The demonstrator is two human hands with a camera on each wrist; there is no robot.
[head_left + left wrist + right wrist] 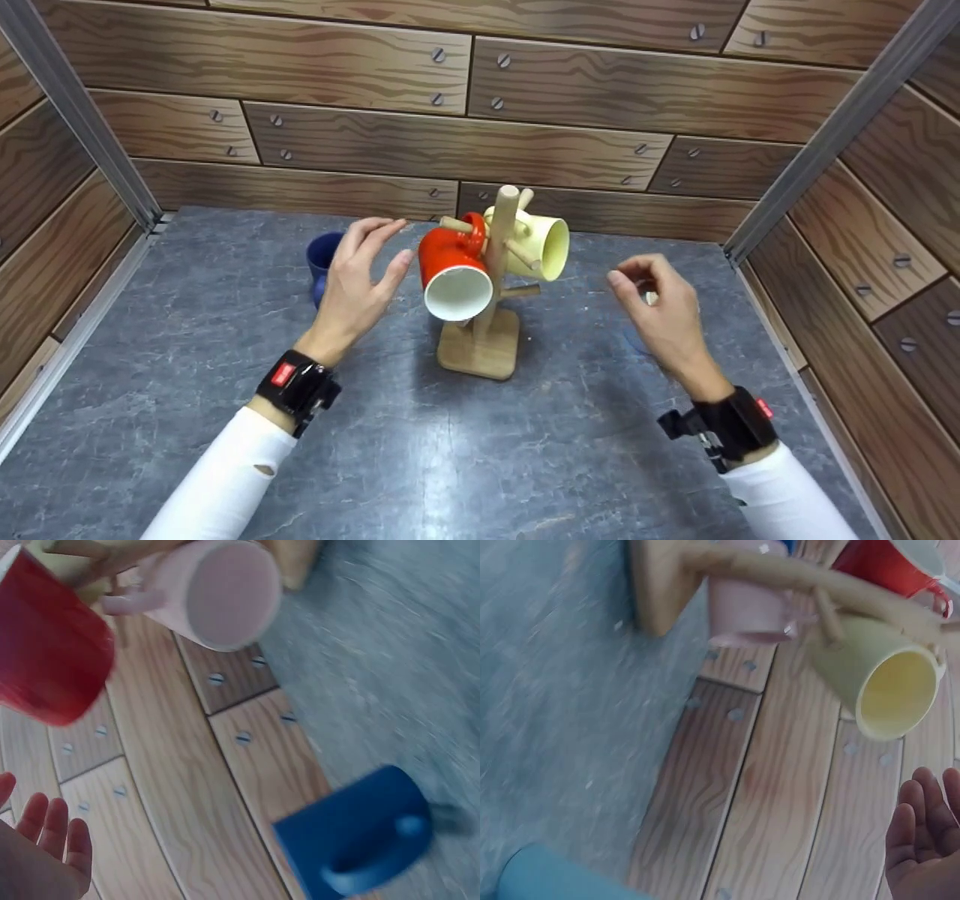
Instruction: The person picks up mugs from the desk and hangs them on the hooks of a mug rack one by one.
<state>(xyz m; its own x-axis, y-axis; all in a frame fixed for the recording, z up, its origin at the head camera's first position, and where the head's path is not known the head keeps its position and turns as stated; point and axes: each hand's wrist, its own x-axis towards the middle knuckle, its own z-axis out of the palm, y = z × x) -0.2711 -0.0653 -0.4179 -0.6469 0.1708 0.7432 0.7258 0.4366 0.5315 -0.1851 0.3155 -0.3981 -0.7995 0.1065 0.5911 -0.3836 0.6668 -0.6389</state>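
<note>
A wooden mug stand (480, 349) is upright in the middle. From its pegs hang a red mug (442, 255) with a white inside and a yellow mug (529, 244). Lower down is a pink mug (176, 585), seen in both wrist views. My left hand (356, 281), fingers spread and holding nothing, is just left of the red mug without touching it. Behind that hand stands a blue mug (321, 259), partly covered by it. My right hand (664, 311), loosely curled around nothing, hovers right of the yellow mug. Part of a light-blue object (562, 877) shows in the right wrist view.
Wood-patterned panels (375, 142) close off the back and both sides. Metal rails (825, 127) run along the corners. The grey marbled tabletop (420, 465) lies under everything. Bare lower pegs (521, 291) stick out of the stand.
</note>
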